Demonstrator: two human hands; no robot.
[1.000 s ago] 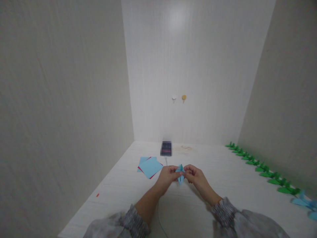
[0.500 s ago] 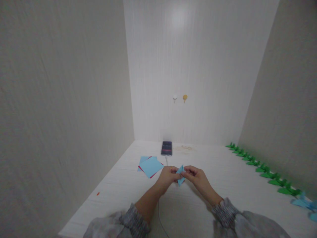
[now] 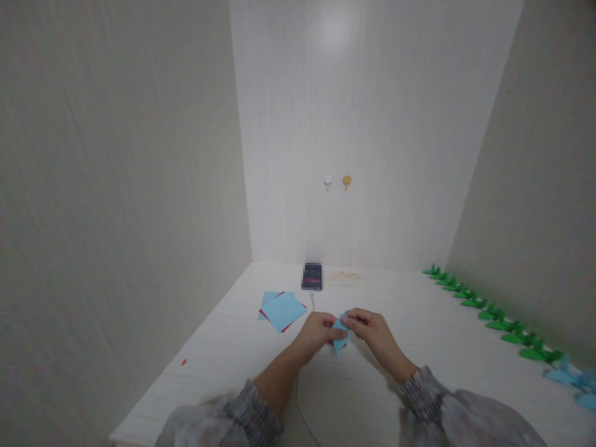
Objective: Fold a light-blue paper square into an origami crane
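Observation:
Both my hands meet over the middle of the white table, pinching a small folded piece of light blue paper between them. My left hand grips its left side with fingers closed; a ring shows on one finger. On the right side my right hand has its fingers curled on the paper's top. The paper is held just above the table surface.
A stack of light blue and red paper sheets lies behind my left hand. A dark phone with a cable sits near the back wall. Green folded paper shapes line the right wall, with blue ones at the near right. Two wall hooks hang above.
The blue paper's upper point has been folded down and my right fingers have shifted slightly left over it. Both hands stay in the same place.

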